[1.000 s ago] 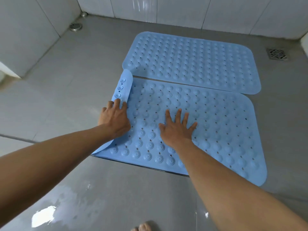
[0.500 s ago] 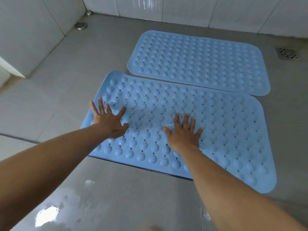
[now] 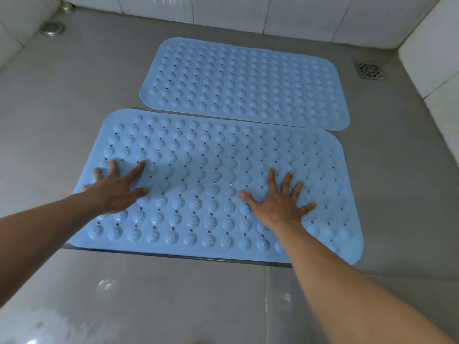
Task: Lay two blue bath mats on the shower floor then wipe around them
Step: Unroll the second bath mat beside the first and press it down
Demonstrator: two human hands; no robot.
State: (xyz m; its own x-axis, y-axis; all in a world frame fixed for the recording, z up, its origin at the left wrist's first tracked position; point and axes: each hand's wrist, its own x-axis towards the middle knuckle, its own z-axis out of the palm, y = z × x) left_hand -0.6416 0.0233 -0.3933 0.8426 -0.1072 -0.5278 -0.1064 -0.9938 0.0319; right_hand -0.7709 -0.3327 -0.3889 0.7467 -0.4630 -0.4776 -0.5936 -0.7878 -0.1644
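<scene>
floor [image 3: 74, 100]: grey tile | near mat [image 3: 223, 170], far mat [image 3: 243, 80] flat, edges touching

Blue studded mats [image 3: 223, 155], grey floor [image 3: 62, 95]

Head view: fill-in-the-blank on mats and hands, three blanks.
1. The near mat is pressed by the left hand and right hand, so ___ hands touch the far mat.
2. ___ mats lie on the floor.
3. The square drain sits to the far mat's ___.
Missing: no; two; right.
</scene>
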